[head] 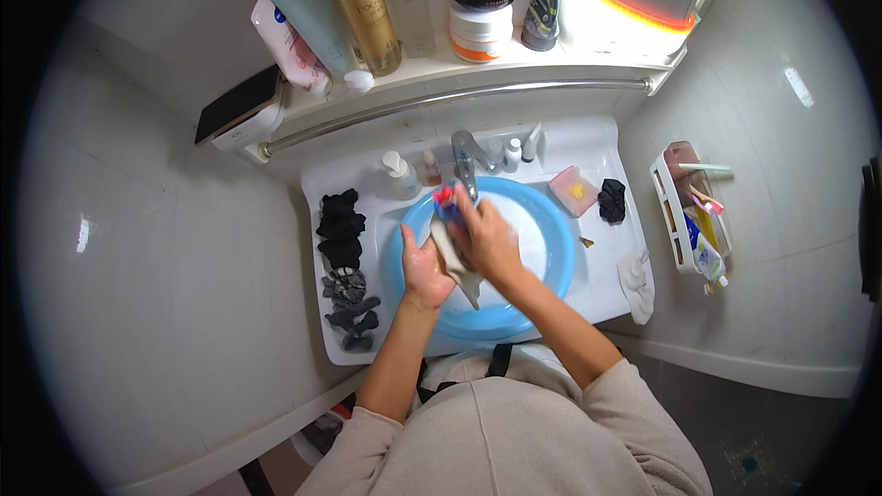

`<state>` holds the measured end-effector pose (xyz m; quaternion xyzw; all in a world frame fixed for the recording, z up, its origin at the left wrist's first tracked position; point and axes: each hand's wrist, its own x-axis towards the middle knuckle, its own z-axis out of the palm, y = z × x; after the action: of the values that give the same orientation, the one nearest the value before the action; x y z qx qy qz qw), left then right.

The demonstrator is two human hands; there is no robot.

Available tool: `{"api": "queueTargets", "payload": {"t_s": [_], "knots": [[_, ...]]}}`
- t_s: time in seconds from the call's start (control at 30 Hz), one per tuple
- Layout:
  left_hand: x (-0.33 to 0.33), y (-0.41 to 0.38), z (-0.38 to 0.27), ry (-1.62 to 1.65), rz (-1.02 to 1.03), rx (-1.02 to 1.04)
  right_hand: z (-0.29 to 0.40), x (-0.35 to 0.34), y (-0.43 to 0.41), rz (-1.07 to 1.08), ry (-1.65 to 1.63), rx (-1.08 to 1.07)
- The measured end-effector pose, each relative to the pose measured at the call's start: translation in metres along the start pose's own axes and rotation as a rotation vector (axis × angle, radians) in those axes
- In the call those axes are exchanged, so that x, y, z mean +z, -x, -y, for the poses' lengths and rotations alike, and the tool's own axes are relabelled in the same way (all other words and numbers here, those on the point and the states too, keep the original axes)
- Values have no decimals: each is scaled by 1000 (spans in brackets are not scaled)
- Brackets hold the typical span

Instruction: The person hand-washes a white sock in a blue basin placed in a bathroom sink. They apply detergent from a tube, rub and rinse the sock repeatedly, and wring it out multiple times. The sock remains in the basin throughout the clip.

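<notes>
Over a light-blue plastic basin (pixel 406 303) of white sudsy water, my left hand (pixel 425 272) is turned palm up with its thumb apart. A wet off-white cloth piece (pixel 451 255), possibly a sock, lies across its fingers, which are partly hidden. Pressed over that cloth is my right hand (pixel 495 241), blurred by motion, its fingers around a blue-and-red object (pixel 448 205), perhaps a scrubbing brush. Just behind the hands stands a chrome faucet (pixel 464 155).
Black and grey socks (pixel 341 227) line the white sink's left ledge. Right of the basin are a pink soap dish (pixel 574 191), a black scrunchie (pixel 612 200) and a white cloth (pixel 637 286). Above runs a metal towel bar (pixel 455 100) under a shelf (pixel 420 72) of bottles. A toothbrush holder (pixel 672 220) hangs right.
</notes>
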<state>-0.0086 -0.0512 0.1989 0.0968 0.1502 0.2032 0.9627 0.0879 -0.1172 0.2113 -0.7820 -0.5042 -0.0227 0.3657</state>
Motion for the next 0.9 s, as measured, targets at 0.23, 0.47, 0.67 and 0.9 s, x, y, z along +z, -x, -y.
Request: {"api": "queueTargets", "payload": {"t_s": [0.23, 0.47, 0.67, 0.9], "knots": [[-16, -1, 3, -77, -67, -8, 2, 12, 9, 0, -120, -77], [-21, -12, 3, 2, 6, 28, 8, 0, 33, 27, -50, 61], [-23, -5, 20, -142, -155, -18, -11, 10, 21, -19, -101, -68], [-22, -4, 11, -103, 1, -24, -29, -12, 22, 96, 24, 133]]}}
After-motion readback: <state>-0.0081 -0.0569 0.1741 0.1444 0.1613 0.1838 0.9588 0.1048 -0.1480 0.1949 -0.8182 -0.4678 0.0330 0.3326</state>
